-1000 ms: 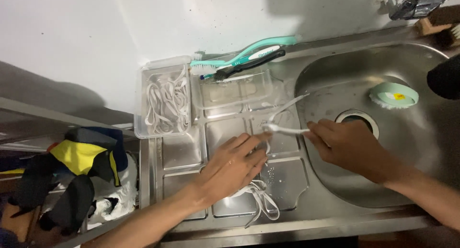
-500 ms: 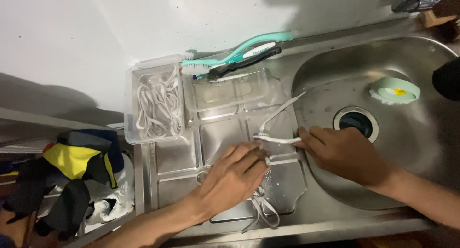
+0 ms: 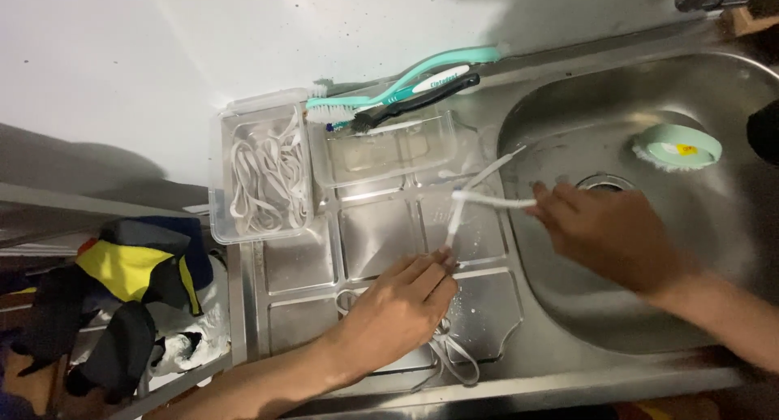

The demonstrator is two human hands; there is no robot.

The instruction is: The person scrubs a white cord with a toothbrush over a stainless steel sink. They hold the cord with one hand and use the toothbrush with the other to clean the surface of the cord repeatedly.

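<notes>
My left hand point(image 3: 402, 302) rests on the steel drainboard point(image 3: 373, 233), pinching one end of a white lace point(image 3: 479, 194) near a loose bundle of white laces point(image 3: 454, 355) under my wrist. My right hand point(image 3: 604, 229) hovers over the sink basin's left edge and grips the same lace's other stretch, pulling it taut between both hands. A loose tail of the lace runs up toward the basin rim.
A clear plastic box point(image 3: 261, 176) of white laces stands at the drainboard's back left, with a clear lid point(image 3: 381, 150) beside it. Toothbrushes point(image 3: 406, 91) lie behind them. A green round sponge point(image 3: 676, 146) sits in the basin point(image 3: 730, 87) near the drain. Dark and yellow cloth point(image 3: 130, 282) lies left.
My right hand has moved right and up over the basin, drawing the lace out. My left hand shifted slightly, its fingertips now pinching the lace's near end.
</notes>
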